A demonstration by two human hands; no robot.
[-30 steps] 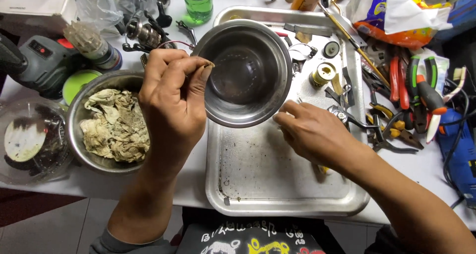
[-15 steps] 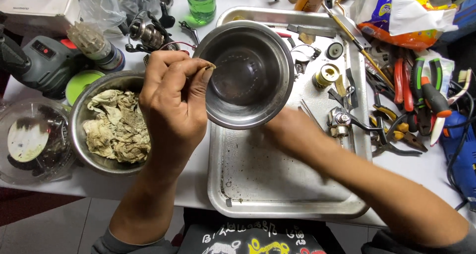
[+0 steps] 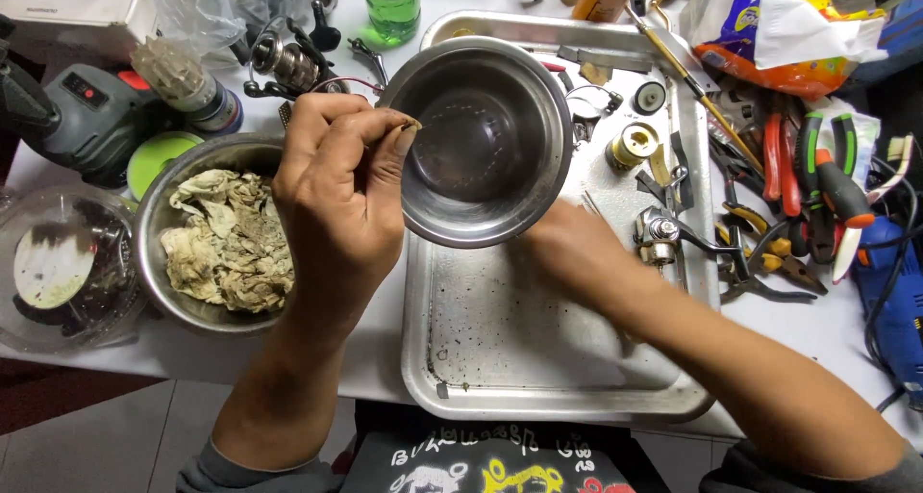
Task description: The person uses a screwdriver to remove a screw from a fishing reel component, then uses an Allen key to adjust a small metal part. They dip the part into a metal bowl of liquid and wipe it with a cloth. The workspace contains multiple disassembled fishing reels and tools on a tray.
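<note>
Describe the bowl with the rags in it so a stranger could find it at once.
Start at the large rectangular steel tray in the middle of the white table. Just off its left edge, under the left hand, sits a round steel bowl. Unlike the shiny bowl held over the tray, it is packed with crumpled, stained whitish rags.

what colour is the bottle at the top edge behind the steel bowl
Green: the see-through plastic bottle behind the round steel bowl shows best in the head view.

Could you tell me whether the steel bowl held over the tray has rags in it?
No, the held steel bowl looks empty; the crumpled rags lie in the other bowl at left.
</note>
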